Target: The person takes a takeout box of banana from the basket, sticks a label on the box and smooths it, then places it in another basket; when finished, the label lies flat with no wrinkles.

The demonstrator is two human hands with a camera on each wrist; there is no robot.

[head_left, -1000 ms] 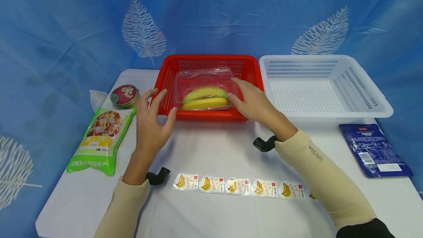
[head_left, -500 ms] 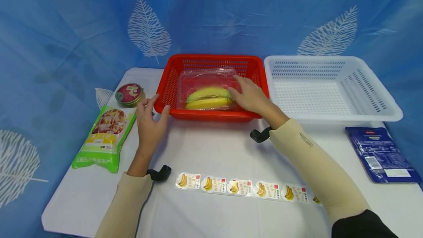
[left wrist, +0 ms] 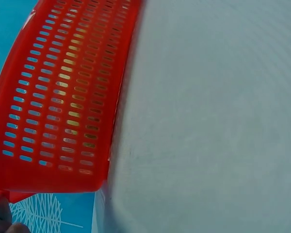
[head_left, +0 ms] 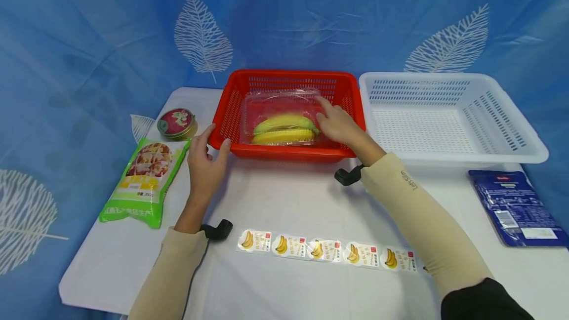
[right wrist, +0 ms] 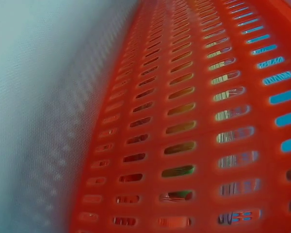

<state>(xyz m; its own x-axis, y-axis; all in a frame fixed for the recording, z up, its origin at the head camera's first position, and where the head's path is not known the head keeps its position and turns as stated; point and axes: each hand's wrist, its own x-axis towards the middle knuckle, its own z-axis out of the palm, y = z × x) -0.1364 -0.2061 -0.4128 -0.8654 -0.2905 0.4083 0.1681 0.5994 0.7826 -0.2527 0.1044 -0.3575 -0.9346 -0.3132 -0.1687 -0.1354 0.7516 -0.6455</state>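
Observation:
A clear plastic clamshell box holding yellow-green bananas lies in the red basket. My right hand reaches over the basket's right side. Its index finger stretches to the box's upper right corner, its other fingers bent beneath. At the basket's front left corner, my left hand has its index finger on the rim and its thumb at the front edge. The left wrist view shows a fingertip at the rim's corner. Yellow shows through the slots of the basket wall in the right wrist view.
A white basket stands to the right of the red one. At left are a round tin and a green food bag; at right, a blue pouch. A strip of banana stickers lies in front.
My left hand came to the red basket's front left corner. My right index finger straightened along the box's right side while the other fingers bent. The view shifted slightly.

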